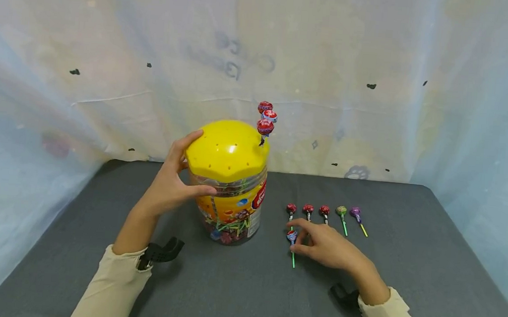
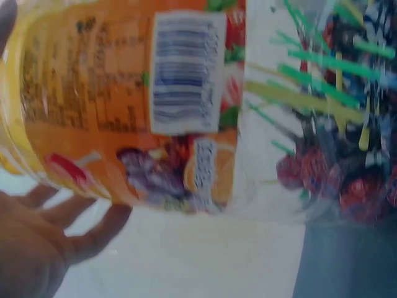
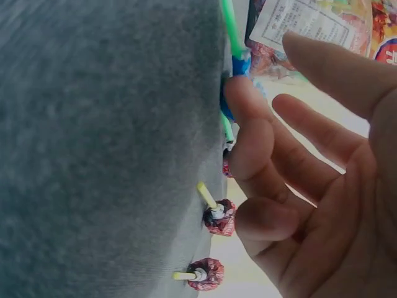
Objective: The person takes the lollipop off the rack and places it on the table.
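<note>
A clear candy jar (image 1: 232, 211) with a domed yellow lid (image 1: 228, 149) stands on the table, lollipops and coloured sticks visible inside. My left hand (image 1: 169, 179) grips it from the left, thumb across the neck and fingers around the lid's far side. Several red-wrapped lollipops (image 1: 265, 126) stick up at the lid's right edge. To the right of the jar, a blue-wrapped lollipop (image 1: 291, 236) with a green stick lies on the table. My right hand (image 1: 325, 244) is over it, index finger and thumb apart on either side of its head; whether the fingers touch it is unclear.
Behind the right hand lies a row of lollipops: several red ones (image 1: 307, 209), a green one (image 1: 341, 210) and a purple one (image 1: 355, 212). The dark grey table (image 1: 234, 291) ends at a pale patterned curtain (image 1: 324, 64). Black straps (image 1: 163, 251) hang at both wrists.
</note>
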Action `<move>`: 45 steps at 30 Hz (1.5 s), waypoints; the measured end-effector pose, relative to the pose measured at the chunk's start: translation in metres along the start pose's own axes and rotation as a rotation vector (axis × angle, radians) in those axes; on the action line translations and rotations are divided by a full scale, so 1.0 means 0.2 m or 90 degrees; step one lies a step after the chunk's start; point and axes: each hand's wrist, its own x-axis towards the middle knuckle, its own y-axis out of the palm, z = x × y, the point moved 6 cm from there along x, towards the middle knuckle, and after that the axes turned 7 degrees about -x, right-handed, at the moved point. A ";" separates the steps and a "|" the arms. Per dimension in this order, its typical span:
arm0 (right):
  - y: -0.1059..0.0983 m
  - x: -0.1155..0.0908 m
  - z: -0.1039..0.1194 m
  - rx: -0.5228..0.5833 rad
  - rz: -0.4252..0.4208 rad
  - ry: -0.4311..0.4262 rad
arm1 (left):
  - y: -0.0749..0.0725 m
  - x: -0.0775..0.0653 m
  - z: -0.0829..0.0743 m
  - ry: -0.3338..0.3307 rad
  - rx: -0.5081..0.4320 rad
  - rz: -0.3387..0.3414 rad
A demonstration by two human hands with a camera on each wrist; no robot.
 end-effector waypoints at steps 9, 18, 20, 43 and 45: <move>-0.05 -0.01 0.05 -0.025 -0.016 0.006 | -0.07 -0.03 -0.06 -0.020 0.004 0.055; -0.08 -0.04 0.06 -0.053 -0.020 0.035 | 0.07 -0.04 -0.26 -0.087 0.135 -0.102; -0.08 -0.04 0.06 -0.058 -0.018 0.036 | 0.11 -0.04 -0.27 -0.097 0.163 -0.131; -0.11 -0.09 0.16 -0.093 -0.031 -0.002 | -0.01 -0.03 -0.18 -0.073 0.058 -0.036; -0.12 -0.09 0.16 -0.103 -0.036 -0.003 | -0.01 -0.04 -0.22 -0.115 0.102 -0.052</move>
